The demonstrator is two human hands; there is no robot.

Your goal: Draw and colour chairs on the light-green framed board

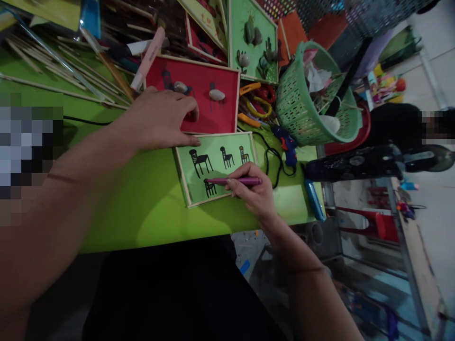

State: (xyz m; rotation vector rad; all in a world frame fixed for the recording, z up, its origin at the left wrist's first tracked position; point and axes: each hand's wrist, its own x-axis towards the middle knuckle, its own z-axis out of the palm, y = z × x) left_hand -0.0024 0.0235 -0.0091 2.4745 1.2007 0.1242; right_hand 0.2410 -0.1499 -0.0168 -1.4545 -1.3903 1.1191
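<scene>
My right hand (254, 189) grips a purple marker (245, 181), its tip at a small black chair drawing on the light green framed picture (223, 189). More black chair drawings line the upper part of that picture. Stretched out over a red framed picture (216, 121), my left hand (163, 116) has its thumb at the green picture's upper left edge, fingers apart and nothing seen in them. Two pebbles with dark chair drawings show on the red picture; my left hand covers part of it.
A green basket (295, 104) with scraps stands at the right. Before it lie scissors (261, 108) and a blue glue gun (286, 144) with a black cord. Thin wooden sticks (46, 61) and a pink marker (151, 57) lie at upper left. Another green framed picture (236, 47) bears pebbles.
</scene>
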